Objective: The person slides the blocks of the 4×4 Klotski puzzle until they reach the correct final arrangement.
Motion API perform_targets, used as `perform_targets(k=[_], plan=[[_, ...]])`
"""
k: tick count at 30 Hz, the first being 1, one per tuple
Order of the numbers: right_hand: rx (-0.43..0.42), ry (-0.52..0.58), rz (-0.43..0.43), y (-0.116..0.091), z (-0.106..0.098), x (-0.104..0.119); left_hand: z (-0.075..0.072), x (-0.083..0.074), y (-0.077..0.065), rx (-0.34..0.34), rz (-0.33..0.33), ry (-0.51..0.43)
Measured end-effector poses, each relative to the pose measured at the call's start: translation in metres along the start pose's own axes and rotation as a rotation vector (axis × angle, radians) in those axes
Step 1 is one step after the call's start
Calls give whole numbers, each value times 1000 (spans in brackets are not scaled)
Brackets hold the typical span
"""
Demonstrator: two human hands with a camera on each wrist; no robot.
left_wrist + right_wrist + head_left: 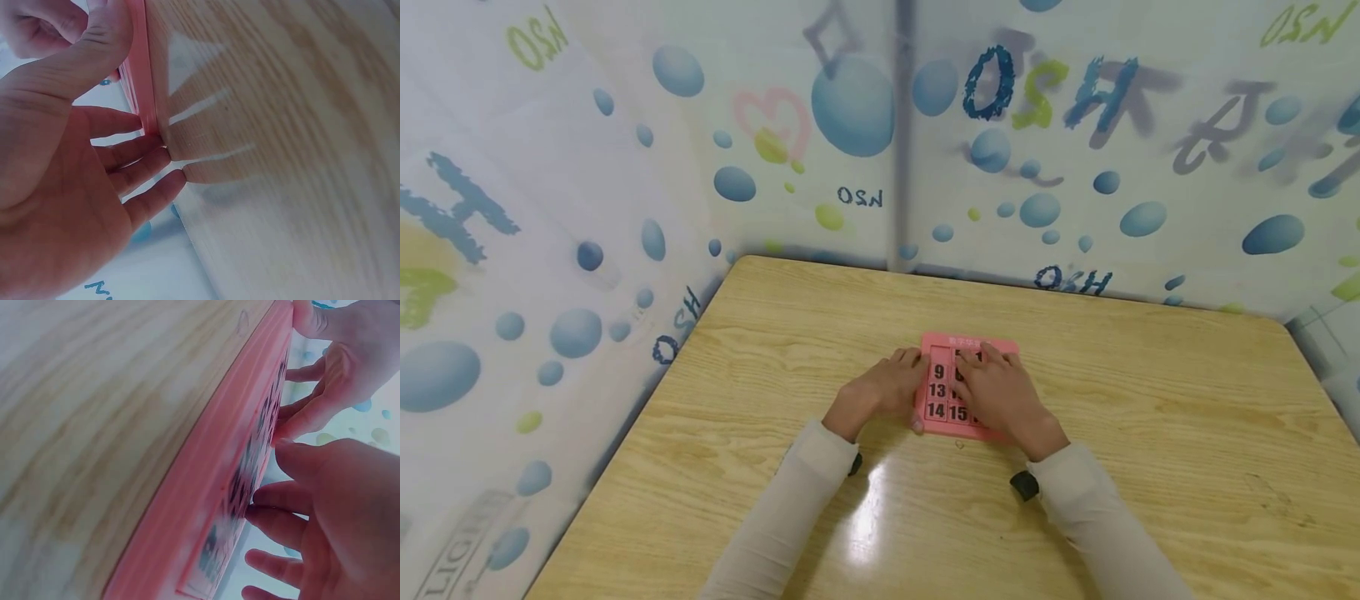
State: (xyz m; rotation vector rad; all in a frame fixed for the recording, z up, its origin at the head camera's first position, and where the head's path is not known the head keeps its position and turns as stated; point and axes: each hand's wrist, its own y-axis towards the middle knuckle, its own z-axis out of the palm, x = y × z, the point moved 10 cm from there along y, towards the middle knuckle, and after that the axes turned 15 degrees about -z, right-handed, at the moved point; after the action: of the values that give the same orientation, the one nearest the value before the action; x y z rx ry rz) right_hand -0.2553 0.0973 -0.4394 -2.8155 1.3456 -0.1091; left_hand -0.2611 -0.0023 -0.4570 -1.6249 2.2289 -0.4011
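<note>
A pink sliding number puzzle [951,428] lies flat on the wooden table, with black numbers on its tiles; 9, 13, 14 and 15 can be read. At its top left is a gap without a tile. My left hand [887,385] holds the puzzle's left side, thumb by the near corner. In the left wrist view, the fingertips of the left hand [69,169] reach down to the table beside the pink frame [141,69]. My right hand [996,392] covers the right-hand tiles. In the right wrist view, fingertips of the right hand [337,512] touch the tile face.
The wooden table [1112,400] fills the lower view, its far edge against walls [1075,183] patterned with blue and green drops and lettering. A dark band [1024,485] shows at the right wrist, below the pale sleeve [1090,492].
</note>
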Motion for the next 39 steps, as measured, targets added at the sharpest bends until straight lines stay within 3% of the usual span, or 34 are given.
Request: perform_targets(k=[9,19,28,39], plan=[[-27,-6,-19,7,0,6,1,1,0,3,2,9],[-30,48,15,16,2,15,1,0,0,9,2,18],[-5,66,21,23,3,23,0,0,0,-2,7,26],[-32,30,53,1,-5,-4,0,-1,-2,3,3,-6]])
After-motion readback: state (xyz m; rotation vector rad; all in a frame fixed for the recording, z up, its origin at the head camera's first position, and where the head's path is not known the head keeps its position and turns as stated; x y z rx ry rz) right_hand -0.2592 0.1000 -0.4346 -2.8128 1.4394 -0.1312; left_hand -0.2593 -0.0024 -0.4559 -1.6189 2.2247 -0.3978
